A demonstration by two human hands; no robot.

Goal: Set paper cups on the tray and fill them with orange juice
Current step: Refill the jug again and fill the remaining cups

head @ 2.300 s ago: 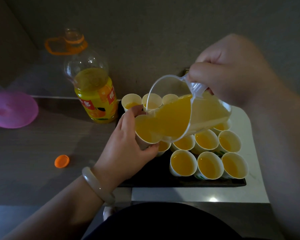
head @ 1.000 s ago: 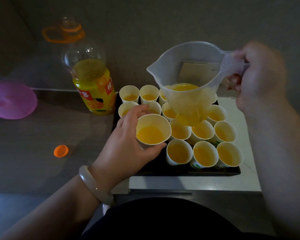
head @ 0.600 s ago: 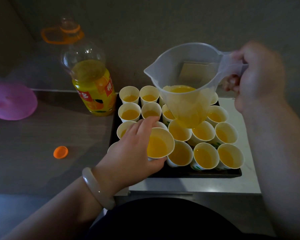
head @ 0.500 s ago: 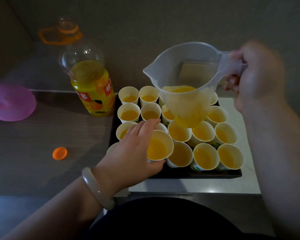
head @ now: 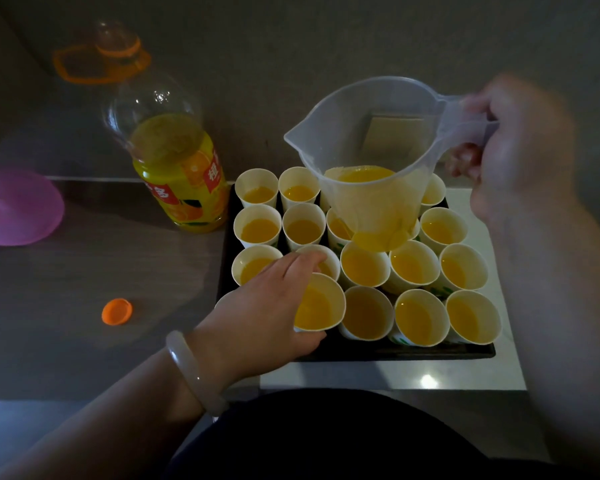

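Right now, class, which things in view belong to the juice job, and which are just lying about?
In use: tray, filled paper cups, front cup gripped by left hand, jug held by right hand, juice bottle.
Lying about: orange cap, pink plastic piece.

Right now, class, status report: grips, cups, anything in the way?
Left grip holds a filled paper cup, near row of tray. Right grip holds plastic jug upright, not pouring. Neighbouring cups crowd it.

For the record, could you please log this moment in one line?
left grip: holds filled paper cup, tray front row | right grip: holds clear jug upright
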